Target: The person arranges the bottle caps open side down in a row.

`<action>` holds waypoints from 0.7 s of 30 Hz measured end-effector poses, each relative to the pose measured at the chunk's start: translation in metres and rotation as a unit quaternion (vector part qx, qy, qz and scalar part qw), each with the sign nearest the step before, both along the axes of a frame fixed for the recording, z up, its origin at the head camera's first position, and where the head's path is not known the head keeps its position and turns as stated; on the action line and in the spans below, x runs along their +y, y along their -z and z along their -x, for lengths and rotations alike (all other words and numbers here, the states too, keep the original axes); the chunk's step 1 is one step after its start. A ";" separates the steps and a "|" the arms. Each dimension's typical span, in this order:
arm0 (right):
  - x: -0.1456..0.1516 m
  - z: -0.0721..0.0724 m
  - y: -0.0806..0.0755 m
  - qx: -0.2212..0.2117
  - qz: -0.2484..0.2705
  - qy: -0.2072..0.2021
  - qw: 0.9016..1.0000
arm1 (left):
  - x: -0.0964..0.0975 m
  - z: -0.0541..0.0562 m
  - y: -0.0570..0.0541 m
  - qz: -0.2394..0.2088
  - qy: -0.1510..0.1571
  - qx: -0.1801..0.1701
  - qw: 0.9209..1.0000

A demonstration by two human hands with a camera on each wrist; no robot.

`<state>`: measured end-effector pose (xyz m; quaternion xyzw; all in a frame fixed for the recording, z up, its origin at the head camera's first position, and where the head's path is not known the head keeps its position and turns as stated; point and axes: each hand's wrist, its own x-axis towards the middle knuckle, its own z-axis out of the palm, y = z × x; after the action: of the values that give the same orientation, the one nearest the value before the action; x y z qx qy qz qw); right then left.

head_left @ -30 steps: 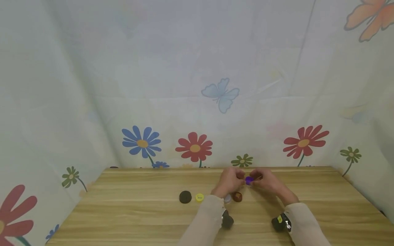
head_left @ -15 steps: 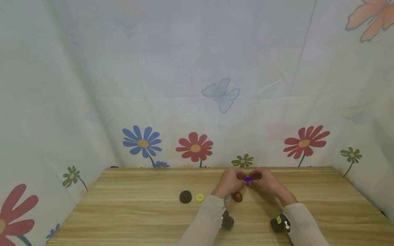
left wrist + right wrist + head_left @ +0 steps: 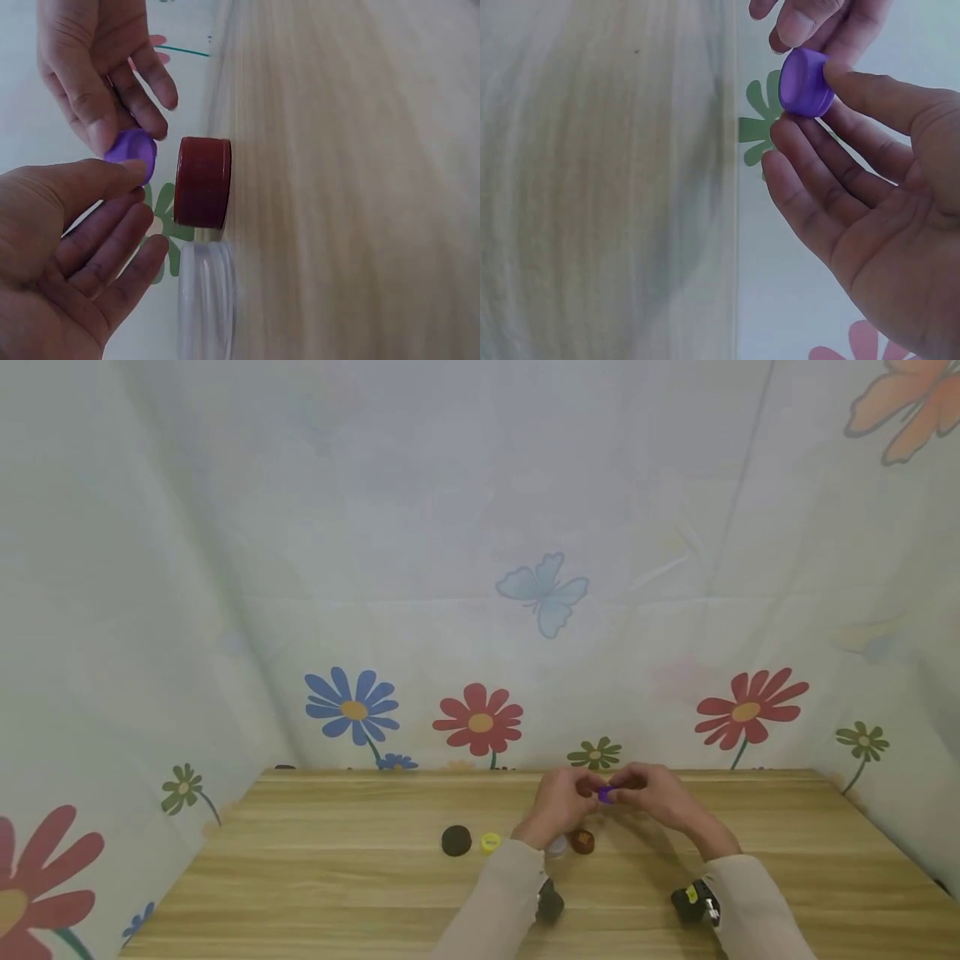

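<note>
A small purple bottle cap point(image 3: 606, 795) is held between both hands over the far part of the table. My left hand point(image 3: 557, 803) pinches it from the left, its thumb lying on the cap in the left wrist view. From the other side my right hand point(image 3: 658, 797) grips it with thumb and fingertips. Tilted on its side, the purple cap point(image 3: 804, 82) shows its round face in the right wrist view. Nearer me stand a dark red-brown lid point(image 3: 204, 182) and a clear, ribbed lid point(image 3: 207, 300), the latter partly behind my left wrist in the head view.
To the left lie a yellow cap point(image 3: 491, 843) and a larger black lid point(image 3: 456, 840), roughly in line with the others. The wooden table point(image 3: 337, 868) ends at the back against a flower-printed cloth point(image 3: 405, 618). Both wrists wear dark camera units.
The purple cap has risen and tilted slightly between the hands. My right hand has lifted a little, and its wrist has shifted rightward. The lids on the table stay put.
</note>
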<state>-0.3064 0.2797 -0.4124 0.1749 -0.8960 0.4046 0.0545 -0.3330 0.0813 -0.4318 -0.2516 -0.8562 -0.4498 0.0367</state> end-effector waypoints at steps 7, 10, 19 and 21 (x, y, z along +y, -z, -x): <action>-0.001 -0.004 -0.007 -0.025 0.017 -0.010 0.999 | -0.004 -0.002 -0.002 -0.010 0.003 0.010 1.000; 0.000 -0.005 -0.008 -0.031 0.025 -0.015 0.999 | -0.006 -0.001 -0.002 -0.011 0.006 0.019 1.000; 0.002 -0.004 -0.008 -0.018 0.030 -0.056 0.998 | -0.008 -0.001 -0.001 -0.003 0.009 0.063 0.998; 0.002 -0.004 -0.009 -0.013 0.032 -0.064 0.997 | -0.009 -0.002 -0.002 -0.006 0.014 0.069 0.998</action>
<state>-0.3022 0.2816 -0.4037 0.2249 -0.8701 0.4381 0.0218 -0.3312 0.0724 -0.4302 -0.2934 -0.8455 -0.4368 0.0909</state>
